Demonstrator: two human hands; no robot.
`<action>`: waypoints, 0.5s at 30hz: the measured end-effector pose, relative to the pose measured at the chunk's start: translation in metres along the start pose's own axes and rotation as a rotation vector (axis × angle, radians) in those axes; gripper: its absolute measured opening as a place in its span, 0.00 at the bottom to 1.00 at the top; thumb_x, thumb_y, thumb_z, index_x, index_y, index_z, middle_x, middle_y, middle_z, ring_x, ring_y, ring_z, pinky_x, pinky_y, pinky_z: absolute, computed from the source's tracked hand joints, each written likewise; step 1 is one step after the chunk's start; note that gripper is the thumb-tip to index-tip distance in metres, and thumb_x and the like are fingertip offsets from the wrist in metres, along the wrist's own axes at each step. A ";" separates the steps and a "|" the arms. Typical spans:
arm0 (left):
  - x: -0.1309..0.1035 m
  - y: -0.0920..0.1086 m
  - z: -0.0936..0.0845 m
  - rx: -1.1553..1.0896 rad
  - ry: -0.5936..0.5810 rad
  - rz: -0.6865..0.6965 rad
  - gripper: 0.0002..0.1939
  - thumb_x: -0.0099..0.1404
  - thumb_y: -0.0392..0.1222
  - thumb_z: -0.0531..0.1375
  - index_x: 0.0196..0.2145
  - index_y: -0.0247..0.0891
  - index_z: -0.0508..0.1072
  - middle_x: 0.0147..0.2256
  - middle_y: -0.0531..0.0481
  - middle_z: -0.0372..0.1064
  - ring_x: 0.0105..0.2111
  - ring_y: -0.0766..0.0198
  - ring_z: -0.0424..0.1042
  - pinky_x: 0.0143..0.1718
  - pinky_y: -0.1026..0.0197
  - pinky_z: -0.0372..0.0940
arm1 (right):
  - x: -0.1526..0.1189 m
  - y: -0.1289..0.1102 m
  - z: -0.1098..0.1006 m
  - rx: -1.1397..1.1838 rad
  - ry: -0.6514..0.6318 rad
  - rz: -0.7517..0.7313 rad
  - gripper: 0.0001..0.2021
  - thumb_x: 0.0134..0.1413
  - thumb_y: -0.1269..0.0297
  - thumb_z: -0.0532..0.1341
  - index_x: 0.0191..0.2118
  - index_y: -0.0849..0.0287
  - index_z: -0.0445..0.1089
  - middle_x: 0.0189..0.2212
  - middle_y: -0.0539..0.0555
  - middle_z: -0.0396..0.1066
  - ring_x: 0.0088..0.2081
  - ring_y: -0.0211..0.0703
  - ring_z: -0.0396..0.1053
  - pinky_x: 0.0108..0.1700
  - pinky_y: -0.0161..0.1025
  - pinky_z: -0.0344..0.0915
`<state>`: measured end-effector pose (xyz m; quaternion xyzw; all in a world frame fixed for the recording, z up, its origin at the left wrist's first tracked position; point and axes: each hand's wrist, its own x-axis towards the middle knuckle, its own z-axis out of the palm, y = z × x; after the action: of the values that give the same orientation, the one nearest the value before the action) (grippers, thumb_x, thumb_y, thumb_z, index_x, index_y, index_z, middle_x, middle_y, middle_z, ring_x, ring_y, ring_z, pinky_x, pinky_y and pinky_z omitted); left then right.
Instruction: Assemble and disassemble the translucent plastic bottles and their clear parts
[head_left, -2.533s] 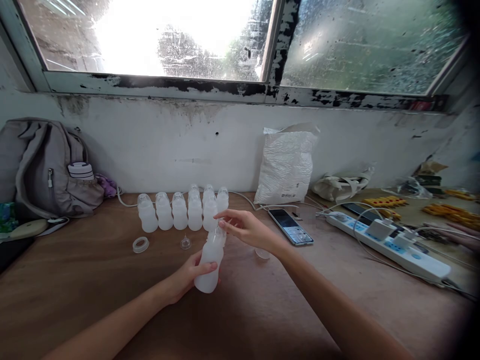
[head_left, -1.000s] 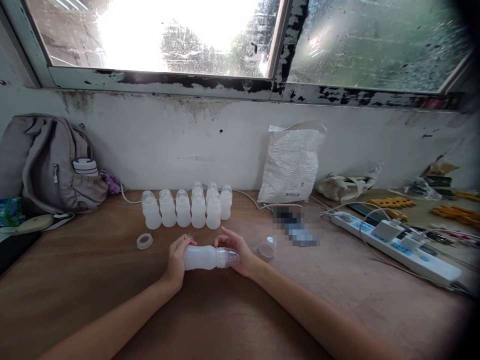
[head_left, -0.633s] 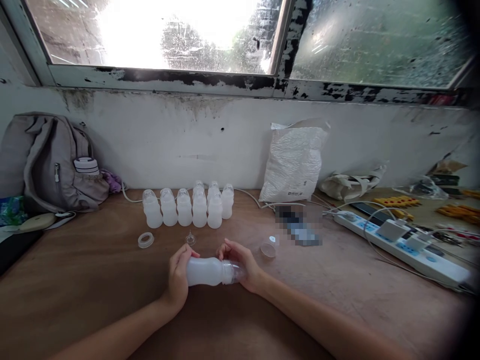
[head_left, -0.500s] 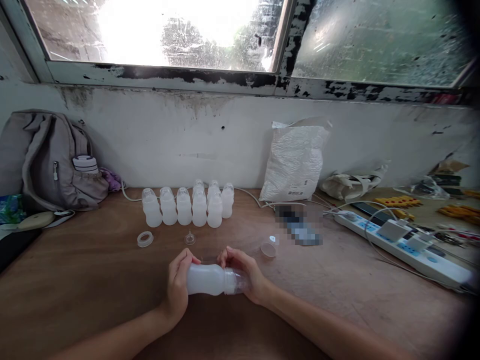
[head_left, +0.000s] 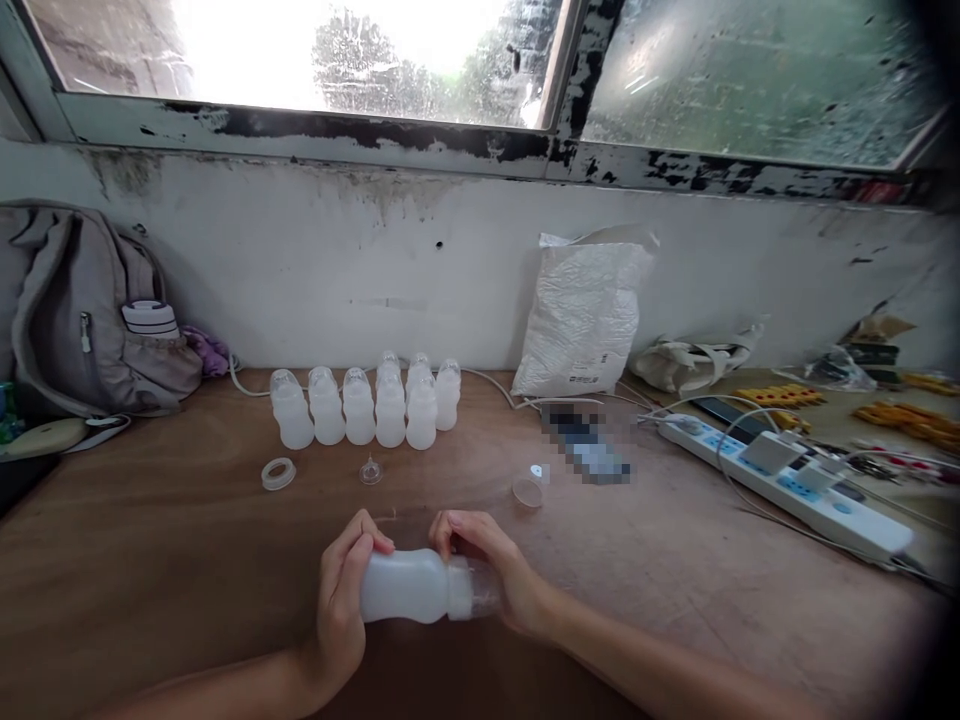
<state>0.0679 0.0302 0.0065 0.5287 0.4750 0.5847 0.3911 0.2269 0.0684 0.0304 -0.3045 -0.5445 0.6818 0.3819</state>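
Note:
A frosted white baby bottle (head_left: 405,587) lies sideways between my hands, its clear cap pointing right. My left hand (head_left: 346,595) is closed around the bottle's base. Around the capped end curls my right hand (head_left: 499,570), its fingers at the collar and cap; the palm hides part of the cap. On the table beyond are a loose white collar ring (head_left: 278,474), a clear teat (head_left: 370,471) and a clear round cap (head_left: 528,491). Behind these parts, several similar bottles (head_left: 359,408) stand upright in a cluster.
A grey backpack (head_left: 97,310) leans at the left wall. Against the back wall stands a white plastic package (head_left: 581,315), with a pixelated object (head_left: 589,445) before it. A white power strip (head_left: 787,490) with plugs and cables runs along the right side of the brown table (head_left: 187,560).
The view has shifted slightly, and the bottle with both hands appears a little lower and nearer. My hands keep their hold on its two ends.

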 end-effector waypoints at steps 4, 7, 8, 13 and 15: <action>0.005 0.002 0.003 0.006 0.016 -0.030 0.14 0.61 0.44 0.45 0.21 0.37 0.59 0.22 0.54 0.54 0.24 0.67 0.56 0.26 0.65 0.51 | 0.009 0.010 -0.006 -0.005 0.194 -0.005 0.18 0.49 0.56 0.51 0.16 0.62 0.61 0.20 0.50 0.58 0.25 0.36 0.57 0.28 0.33 0.53; 0.015 0.001 0.004 0.000 0.002 -0.107 0.12 0.60 0.44 0.46 0.22 0.37 0.60 0.23 0.54 0.56 0.25 0.67 0.56 0.26 0.66 0.52 | 0.021 0.013 -0.018 -0.169 0.403 -0.029 0.21 0.49 0.54 0.51 0.14 0.62 0.60 0.16 0.50 0.57 0.22 0.35 0.56 0.26 0.33 0.52; 0.019 0.000 0.004 -0.015 0.004 -0.142 0.11 0.60 0.44 0.47 0.23 0.37 0.60 0.24 0.54 0.56 0.25 0.67 0.56 0.25 0.67 0.53 | 0.025 0.011 -0.021 -0.227 0.428 -0.037 0.22 0.50 0.53 0.51 0.13 0.62 0.60 0.15 0.49 0.57 0.21 0.35 0.55 0.25 0.34 0.52; 0.038 -0.002 -0.001 -0.128 0.144 -0.155 0.10 0.58 0.46 0.49 0.25 0.38 0.59 0.28 0.53 0.58 0.28 0.66 0.60 0.25 0.68 0.56 | 0.030 -0.011 -0.026 -0.211 0.317 -0.011 0.18 0.46 0.50 0.55 0.21 0.62 0.64 0.18 0.49 0.61 0.17 0.34 0.57 0.18 0.33 0.53; 0.042 -0.002 -0.004 -0.168 0.212 -0.116 0.10 0.58 0.47 0.48 0.26 0.38 0.59 0.30 0.52 0.58 0.31 0.64 0.62 0.25 0.67 0.58 | 0.030 -0.022 -0.023 -0.186 0.230 -0.023 0.15 0.44 0.52 0.59 0.28 0.62 0.67 0.23 0.51 0.65 0.21 0.36 0.61 0.19 0.33 0.58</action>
<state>0.0584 0.0707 0.0154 0.4013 0.4925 0.6514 0.4148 0.2344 0.1078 0.0465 -0.4084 -0.5614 0.5847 0.4197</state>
